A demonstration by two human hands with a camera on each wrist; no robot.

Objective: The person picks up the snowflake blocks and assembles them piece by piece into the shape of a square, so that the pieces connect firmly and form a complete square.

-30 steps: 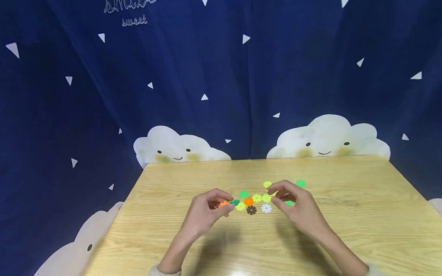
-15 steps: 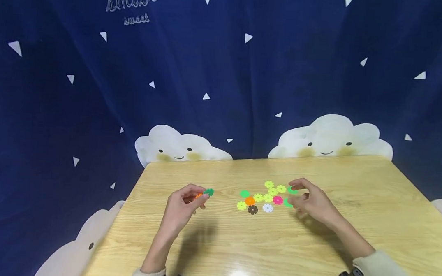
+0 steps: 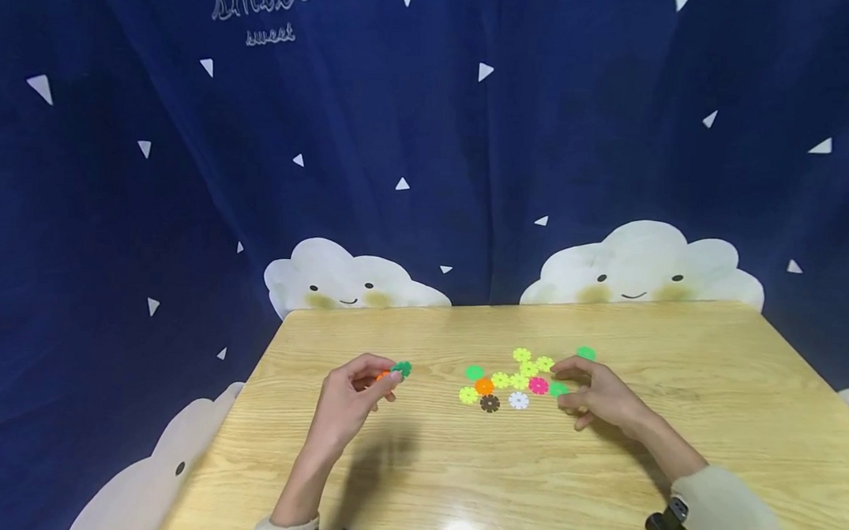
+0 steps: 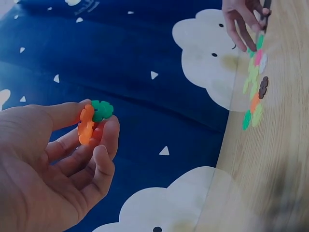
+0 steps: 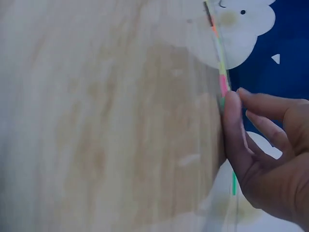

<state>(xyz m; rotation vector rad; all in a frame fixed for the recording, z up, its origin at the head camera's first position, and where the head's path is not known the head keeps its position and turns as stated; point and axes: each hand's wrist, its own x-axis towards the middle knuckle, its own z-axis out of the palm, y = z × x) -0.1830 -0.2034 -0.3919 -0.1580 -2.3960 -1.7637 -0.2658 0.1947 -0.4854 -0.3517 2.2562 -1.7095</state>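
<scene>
A homely, nursery-like corner is suggested, though the exact room cannot be told — a pale wooden tabletop (image 3: pixel 494 466) is backed by a navy curtain (image 3: pixel 374 120), printed with smiling clouds (image 3: pixel 641 259), white triangles (image 3: pixel 485 72) and "smile sweet" lettering (image 3: pixel 270 35).

Head view overlooks table (image 3: pixel 494 458); wrist views seemingly lower.

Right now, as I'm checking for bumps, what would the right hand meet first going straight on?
Seemingly the green disc right by the thumb of the right hand, with the pink disc beyond; contact is hard to tell.
</scene>
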